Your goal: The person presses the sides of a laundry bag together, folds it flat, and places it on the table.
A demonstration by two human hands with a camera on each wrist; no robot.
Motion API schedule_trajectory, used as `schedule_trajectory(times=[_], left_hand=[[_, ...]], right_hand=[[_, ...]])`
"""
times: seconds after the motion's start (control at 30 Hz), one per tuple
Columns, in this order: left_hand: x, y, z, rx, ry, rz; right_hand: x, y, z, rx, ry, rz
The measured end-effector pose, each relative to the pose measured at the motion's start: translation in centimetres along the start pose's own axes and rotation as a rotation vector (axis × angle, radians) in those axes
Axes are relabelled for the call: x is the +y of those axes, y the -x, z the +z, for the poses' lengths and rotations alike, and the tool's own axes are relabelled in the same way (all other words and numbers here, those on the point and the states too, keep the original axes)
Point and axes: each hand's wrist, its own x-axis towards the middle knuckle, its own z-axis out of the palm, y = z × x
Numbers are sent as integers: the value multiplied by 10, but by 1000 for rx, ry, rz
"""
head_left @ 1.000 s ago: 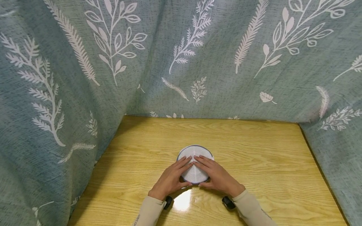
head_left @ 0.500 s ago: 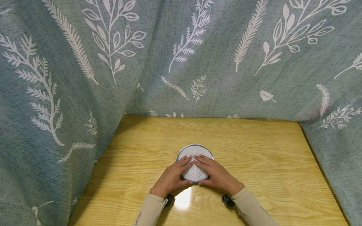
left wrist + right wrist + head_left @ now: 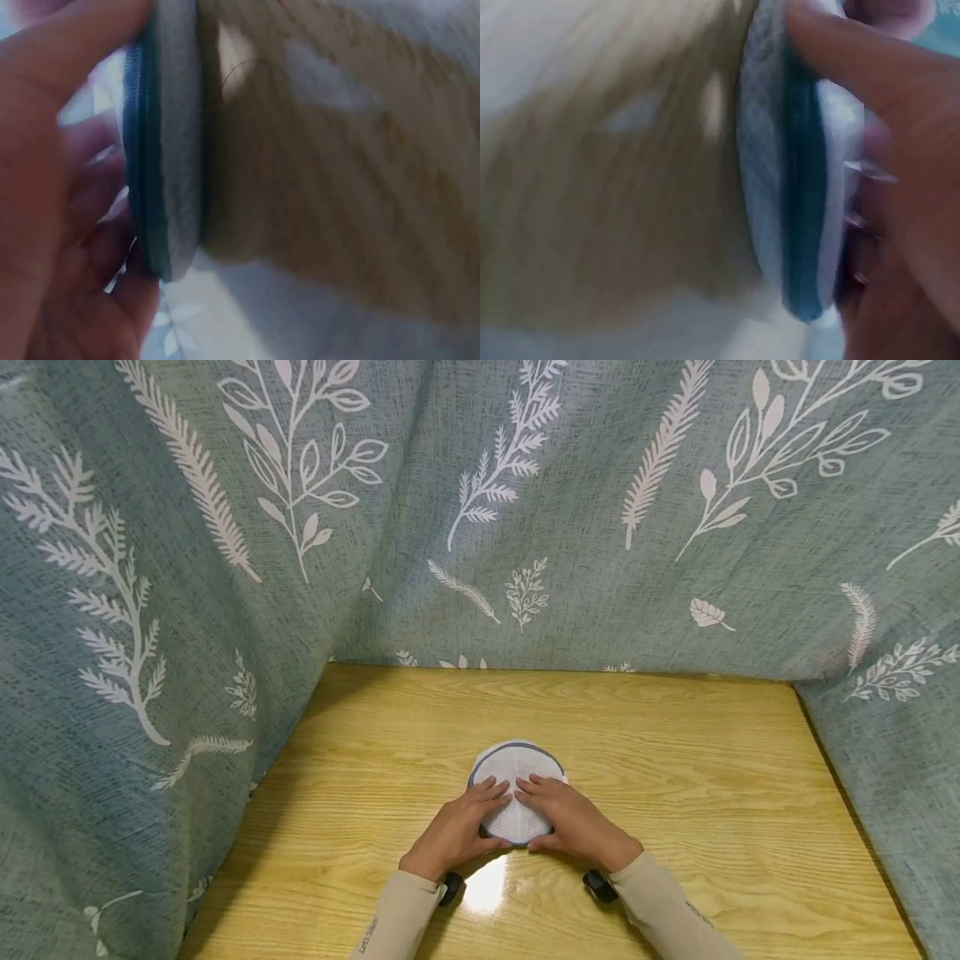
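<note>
A round white mesh zip bag [image 3: 517, 761] with a blue-grey rim lies on the wooden table in the head view. My left hand [image 3: 457, 832] rests on its left side, fingers spread over the top and thumb at the near rim. From the other side my right hand [image 3: 588, 828] touches it the same way. Both sets of fingertips almost meet at the middle. In the left wrist view the teal zip band [image 3: 144, 157] and pale mesh show edge-on beside the left thumb. The right wrist view, blurred, shows the bag's edge [image 3: 802, 195] against the right hand.
The wooden table [image 3: 675, 760] stretches around the bag on all sides. Green-blue curtains [image 3: 585, 593] with white leaf prints hang behind it and at left and right. A bright light reflection lies on the table between the forearms. Each wrist wears a dark device [image 3: 600, 887].
The right fingers have bent and spread a little on the mesh, and the right wrist has shifted slightly left. The bag stays in about the same place under both hands.
</note>
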Motion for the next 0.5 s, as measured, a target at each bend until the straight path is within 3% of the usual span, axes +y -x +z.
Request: schedule_trajectory(times=[0.17,0.5], left_hand=[[-1,-1,1,-23,-1,-10],[1,6,2,13,-15,2]], right_hand=[[-2,-2,0,-52,35,11],[-3,4,0,17,70,-31]])
